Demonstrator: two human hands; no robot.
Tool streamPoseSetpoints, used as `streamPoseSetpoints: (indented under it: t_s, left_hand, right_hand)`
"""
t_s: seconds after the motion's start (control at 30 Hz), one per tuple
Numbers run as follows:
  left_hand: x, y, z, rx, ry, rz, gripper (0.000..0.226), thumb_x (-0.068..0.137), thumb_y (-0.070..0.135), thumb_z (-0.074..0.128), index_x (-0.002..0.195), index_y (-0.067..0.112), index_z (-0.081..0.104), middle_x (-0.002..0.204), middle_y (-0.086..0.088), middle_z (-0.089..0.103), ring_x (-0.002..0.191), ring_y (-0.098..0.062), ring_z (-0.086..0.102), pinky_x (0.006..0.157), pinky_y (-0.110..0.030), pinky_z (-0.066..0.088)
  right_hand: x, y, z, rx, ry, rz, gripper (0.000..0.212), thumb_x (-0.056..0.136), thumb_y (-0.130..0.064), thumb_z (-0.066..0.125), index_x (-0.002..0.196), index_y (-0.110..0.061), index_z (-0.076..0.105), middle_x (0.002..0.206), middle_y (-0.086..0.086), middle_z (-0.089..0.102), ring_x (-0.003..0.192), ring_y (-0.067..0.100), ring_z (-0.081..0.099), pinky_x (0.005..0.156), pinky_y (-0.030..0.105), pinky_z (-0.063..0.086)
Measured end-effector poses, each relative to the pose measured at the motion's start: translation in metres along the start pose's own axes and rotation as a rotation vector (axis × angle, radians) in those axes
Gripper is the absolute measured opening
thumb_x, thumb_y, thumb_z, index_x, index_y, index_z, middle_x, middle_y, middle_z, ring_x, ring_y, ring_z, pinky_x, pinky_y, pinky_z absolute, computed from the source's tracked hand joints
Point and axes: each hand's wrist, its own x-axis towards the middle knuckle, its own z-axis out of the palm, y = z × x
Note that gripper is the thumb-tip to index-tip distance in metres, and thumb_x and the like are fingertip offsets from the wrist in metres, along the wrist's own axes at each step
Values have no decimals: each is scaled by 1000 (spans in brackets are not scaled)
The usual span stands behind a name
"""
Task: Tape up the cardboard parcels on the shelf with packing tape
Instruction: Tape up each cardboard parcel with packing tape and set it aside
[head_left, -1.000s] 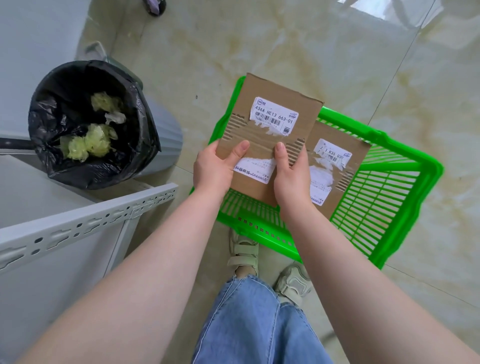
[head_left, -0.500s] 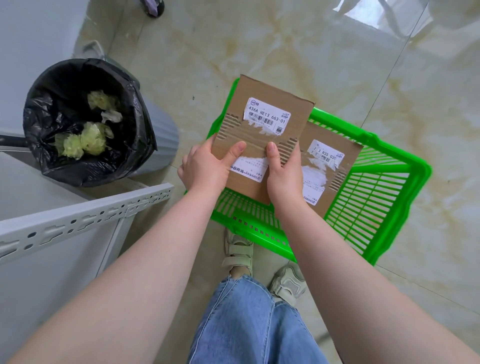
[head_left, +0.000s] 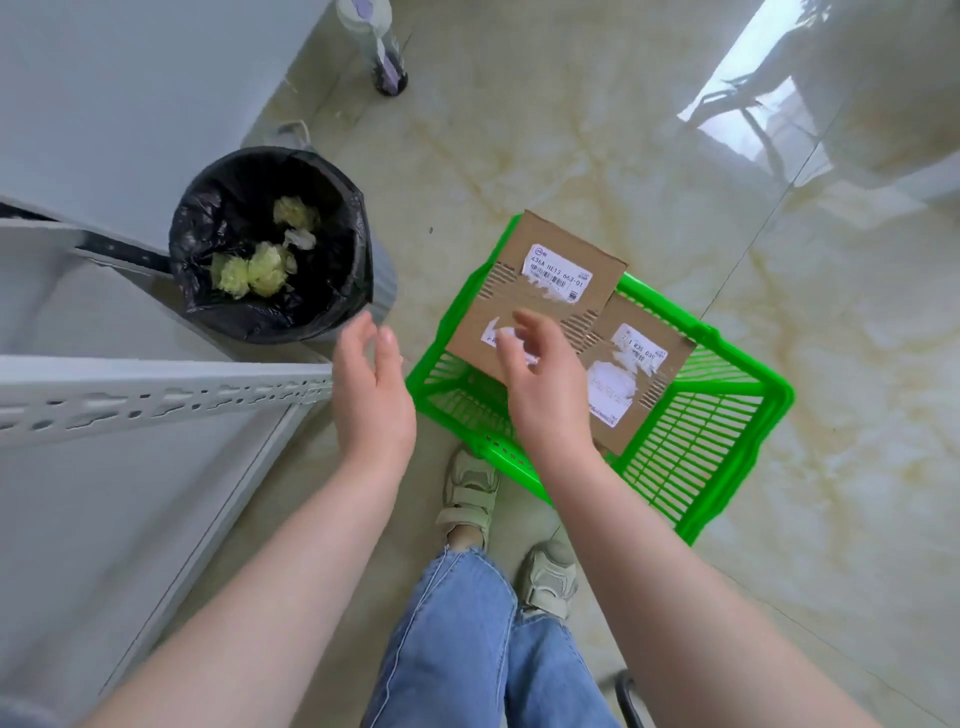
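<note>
Two parcels (head_left: 540, 291) lying in green basket (head_left: 737, 447) on floor, upper one overlapping second at 4 o'clock. Left hand (head_left: 371, 395) and right hand (head_left: 545, 384) above, fingers loose, holding nothing. Drop-off step apparently finished. Next: fetch another parcel from shelf (head_left: 156, 395) at 9 o'clock.

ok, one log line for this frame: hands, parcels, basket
left hand: open, empty | right hand: open, empty, above upper parcel | upper parcel: overlapping second parcel | both in green basket

"436A HE13 663-01" on upper parcel's label (head_left: 558, 271); "835 03" on lower parcel's label (head_left: 638, 349).
</note>
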Motion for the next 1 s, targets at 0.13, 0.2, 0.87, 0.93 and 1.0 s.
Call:
streamPoseSetpoints:
  t_s: [0.13, 0.2, 0.87, 0.93, 1.0]
  left_hand:
    - [-95, 0, -81, -293, -53, -202, 27, 107, 25, 35, 129, 26, 50, 135, 3, 55, 90, -6, 68, 97, -27, 44]
    - [-136, 0, -121, -356, -11, -292, 26, 106, 25, 37, 126, 27, 53, 133, 5, 58, 88, -3, 69, 97, -27, 42]
    - [-395, -127, -464, -707, 392, -461, 12, 86, 0, 71, 93, 9, 72, 89, -7, 75, 87, -21, 70, 71, -25, 52]
    - [-416, -156, -502, -609, 392, -420, 7, 85, 5, 74, 87, 11, 73, 82, -4, 75, 82, -22, 71, 72, -31, 56]
    - [-436, -189, -542, -505, 421, -396, 9, 83, 8, 77, 82, 16, 73, 77, -2, 75, 75, -21, 71, 74, -36, 58]
  right_hand:
    - [-89, -32, 18, -137, -490, -17, 16, 92, -24, 64, 100, -17, 76, 93, 1, 75, 78, 9, 63, 79, 31, 50]
    - [-135, -45, 22, -145, -591, -31, 13, 86, -18, 70, 75, -25, 75, 77, -3, 74, 62, 3, 57, 71, 31, 51]
    - [-520, -123, 161, -741, -1177, -661, 18, 78, -4, 60, 80, -23, 63, 65, -4, 63, 58, 7, 54, 63, 23, 48]
    - [-568, -119, 193, -712, -1194, -621, 24, 76, 2, 58, 82, -21, 62, 63, -2, 64, 55, 9, 57, 64, 28, 53]
    - [-616, -114, 226, -684, -1204, -593, 22, 74, 5, 56, 80, -17, 59, 65, 4, 66, 55, 14, 60, 66, 34, 56]
